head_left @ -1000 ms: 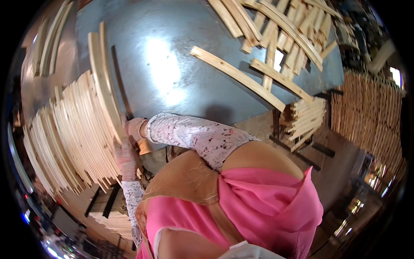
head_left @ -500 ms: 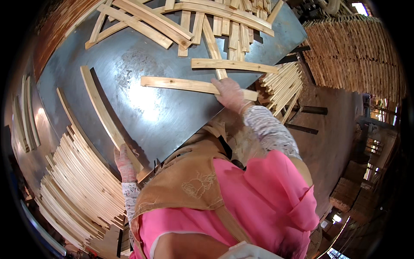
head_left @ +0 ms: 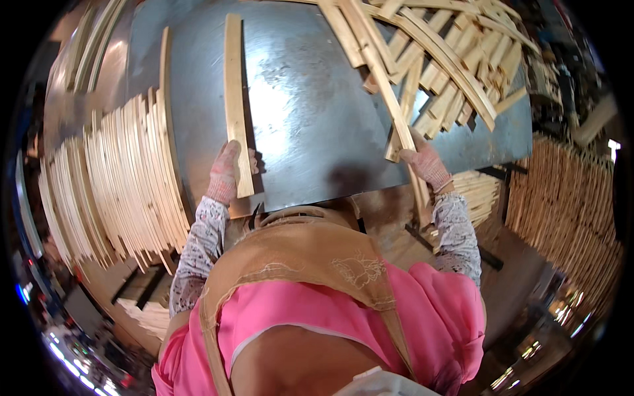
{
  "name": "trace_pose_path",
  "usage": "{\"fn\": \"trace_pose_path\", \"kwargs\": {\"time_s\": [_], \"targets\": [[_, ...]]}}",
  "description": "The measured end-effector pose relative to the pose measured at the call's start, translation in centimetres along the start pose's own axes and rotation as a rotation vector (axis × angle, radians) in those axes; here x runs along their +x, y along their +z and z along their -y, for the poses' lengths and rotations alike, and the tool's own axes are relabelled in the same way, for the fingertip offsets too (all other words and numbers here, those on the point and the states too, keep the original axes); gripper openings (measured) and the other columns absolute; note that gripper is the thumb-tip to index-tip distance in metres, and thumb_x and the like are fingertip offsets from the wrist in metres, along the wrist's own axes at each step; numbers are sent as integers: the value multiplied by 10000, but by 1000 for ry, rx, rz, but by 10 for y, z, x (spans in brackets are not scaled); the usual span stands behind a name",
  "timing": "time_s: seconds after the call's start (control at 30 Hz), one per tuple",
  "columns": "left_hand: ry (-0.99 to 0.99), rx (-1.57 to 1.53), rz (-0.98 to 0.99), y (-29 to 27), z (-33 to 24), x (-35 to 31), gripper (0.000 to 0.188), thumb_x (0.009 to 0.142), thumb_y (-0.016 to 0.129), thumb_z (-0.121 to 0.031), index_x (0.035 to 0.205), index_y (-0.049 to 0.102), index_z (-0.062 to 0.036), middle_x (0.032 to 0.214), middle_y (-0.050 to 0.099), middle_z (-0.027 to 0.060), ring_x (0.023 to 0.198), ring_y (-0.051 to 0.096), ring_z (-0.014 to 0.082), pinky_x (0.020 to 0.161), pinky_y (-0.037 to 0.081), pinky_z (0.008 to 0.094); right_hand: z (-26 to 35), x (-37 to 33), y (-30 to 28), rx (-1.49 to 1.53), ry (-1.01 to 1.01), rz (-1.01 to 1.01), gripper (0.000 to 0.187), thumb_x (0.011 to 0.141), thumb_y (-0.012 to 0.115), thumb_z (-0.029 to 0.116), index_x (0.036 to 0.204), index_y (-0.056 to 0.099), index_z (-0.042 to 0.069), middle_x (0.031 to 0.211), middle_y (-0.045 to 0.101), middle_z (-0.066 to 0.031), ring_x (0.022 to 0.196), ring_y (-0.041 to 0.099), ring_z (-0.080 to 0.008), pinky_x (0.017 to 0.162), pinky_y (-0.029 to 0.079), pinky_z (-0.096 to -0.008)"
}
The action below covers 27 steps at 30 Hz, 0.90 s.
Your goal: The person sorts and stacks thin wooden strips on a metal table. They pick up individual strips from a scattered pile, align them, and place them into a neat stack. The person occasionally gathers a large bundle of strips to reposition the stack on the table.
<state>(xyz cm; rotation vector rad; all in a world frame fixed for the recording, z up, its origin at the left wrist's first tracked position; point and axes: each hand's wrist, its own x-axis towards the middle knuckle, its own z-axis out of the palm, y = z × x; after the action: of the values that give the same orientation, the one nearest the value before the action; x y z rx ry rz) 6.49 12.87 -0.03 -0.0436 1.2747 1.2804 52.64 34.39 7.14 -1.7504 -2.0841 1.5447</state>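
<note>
My left hand (head_left: 224,175), in a pale pinkish glove, is closed around the near end of a long wooden slat (head_left: 234,86). That slat points away from me over the grey metal tabletop (head_left: 304,132). At the right, my gloved right hand (head_left: 428,165) grips another long slat (head_left: 391,99) near the table's front edge. Its near end hangs past the edge, and its far part overlaps the loose slats. Below my right hand a second strip seems to lie along it; I cannot tell whether I hold that too.
A jumbled pile of slats (head_left: 456,59) covers the far right of the tabletop. Rows of stacked slats (head_left: 129,178) stand at the left, beside the table. Beyond the right edge are a smaller stack (head_left: 472,195) and a tall wood stack (head_left: 561,204).
The view has turned, shifting the table in the picture. My right hand's slat, formerly lying across the table, now points away from me. My left hand keeps its hold on its slat.
</note>
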Motion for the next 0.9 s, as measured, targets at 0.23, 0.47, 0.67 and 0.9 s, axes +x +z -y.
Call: {"fn": "trace_pose_path", "kwargs": {"time_s": [0.23, 0.47, 0.67, 0.9], "targets": [[99, -96, -69, -17, -11, 11, 425, 1117, 624, -311, 1402, 473, -33, 991, 674, 162, 779, 682, 254, 675, 628, 417, 134, 103, 119, 986, -124, 520, 527, 1051, 591, 354, 1323, 631, -96, 1061, 763, -185, 925, 763, -270, 839, 642, -395], [172, -112, -67, -71, -42, 9, 434, 1102, 642, -324, 1420, 530, -50, 952, 688, 111, 750, 682, 217, 649, 609, 378, 231, 201, 302, 618, -60, 277, 511, 1080, 567, 370, 1229, 658, -110, 904, 745, -197, 825, 743, -315, 795, 627, -434], [258, -118, -168, -124, -102, -30, 422, 1097, 628, -294, 1408, 581, -13, 996, 728, 98, 833, 711, 194, 734, 613, 339, 263, 129, 464, -693, -712, 529, 870, 1040, 571, 527, 1521, 339, -160, 1045, 771, -284, 951, 757, -461, 850, 591, -553], [378, 790, -630, -208, -201, 45, 458, 1043, 593, -255, 1418, 568, 8, 1203, 743, 230, 1133, 741, 356, 913, 604, 464, 329, 114, 417, -631, -440, 725, 931, 1037, 598, 562, 1678, 207, 12, 1065, 759, -324, 1018, 744, -498, 893, 583, -542]]}}
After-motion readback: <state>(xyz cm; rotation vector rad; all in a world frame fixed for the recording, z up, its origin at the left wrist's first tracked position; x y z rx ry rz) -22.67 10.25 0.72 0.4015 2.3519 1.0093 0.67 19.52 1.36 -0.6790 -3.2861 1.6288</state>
